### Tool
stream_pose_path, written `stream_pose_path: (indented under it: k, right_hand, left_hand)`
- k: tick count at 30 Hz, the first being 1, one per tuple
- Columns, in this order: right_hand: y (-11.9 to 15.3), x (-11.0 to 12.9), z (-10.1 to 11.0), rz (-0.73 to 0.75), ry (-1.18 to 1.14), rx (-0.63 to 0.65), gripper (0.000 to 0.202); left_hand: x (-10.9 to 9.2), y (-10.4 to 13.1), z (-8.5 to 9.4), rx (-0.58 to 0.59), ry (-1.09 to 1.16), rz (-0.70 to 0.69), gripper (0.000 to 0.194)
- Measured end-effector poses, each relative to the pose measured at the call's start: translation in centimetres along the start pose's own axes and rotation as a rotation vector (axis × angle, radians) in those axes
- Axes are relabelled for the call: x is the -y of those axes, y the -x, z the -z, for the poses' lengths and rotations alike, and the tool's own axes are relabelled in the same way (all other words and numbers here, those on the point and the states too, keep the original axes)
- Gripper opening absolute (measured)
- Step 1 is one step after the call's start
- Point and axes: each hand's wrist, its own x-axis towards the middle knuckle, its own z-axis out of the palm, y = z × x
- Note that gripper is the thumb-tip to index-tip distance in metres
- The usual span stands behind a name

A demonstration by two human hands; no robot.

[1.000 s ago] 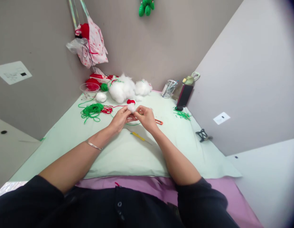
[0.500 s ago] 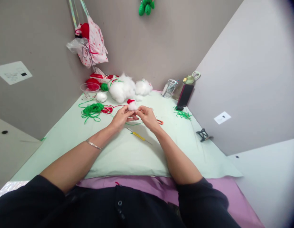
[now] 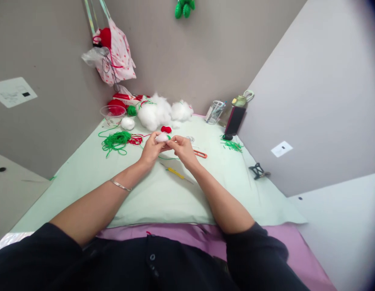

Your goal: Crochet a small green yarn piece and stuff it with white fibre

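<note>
My left hand [image 3: 151, 149] is closed round a tuft of white stuffing [image 3: 162, 138]. A small green piece [image 3: 168, 138] shows at the tuft's right edge. With fingers pinched, my right hand [image 3: 183, 149] touches the stuffing there; how much it grips is hard to see. Just beyond the hands sits a small red yarn piece [image 3: 166, 129]. Nearer me lies a yellow-handled crochet hook [image 3: 176, 173]. An orange tool [image 3: 200, 154] rests to the right of my right hand.
Piles of white stuffing [image 3: 153, 113] stand at the back, with a clear tub [image 3: 112, 117] to their left. Loose green yarn [image 3: 115, 142] lies at the left. A pen holder [image 3: 214, 112], a phone [image 3: 235, 120] and green yarn scraps [image 3: 232, 145] are at the right.
The stuffing between my hands has moved slightly left and toward me, and a green piece now shows beside it. My right hand has drawn a little apart, uncovering more of the orange tool.
</note>
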Motion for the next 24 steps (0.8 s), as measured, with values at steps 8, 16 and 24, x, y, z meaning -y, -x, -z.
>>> stream_pose_path:
  k: [8, 16, 24]
  right_hand:
    - [-0.9, -1.0, 1.5, -0.031, -0.007, -0.104, 0.022]
    - [-0.5, -0.8, 2.3, 0.024, 0.149, -0.056, 0.017]
    - [0.4, 0.5, 2.4, 0.163, 0.273, -0.015, 0.015]
  left_hand:
    - [-1.4, 0.5, -0.2, 0.140, 0.045, 0.043, 0.029]
    - [-1.1, -0.2, 0.6, 0.169, 0.005, 0.068, 0.041]
    - [-0.9, -0.2, 0.3, 0.156, -0.053, 0.010, 0.049]
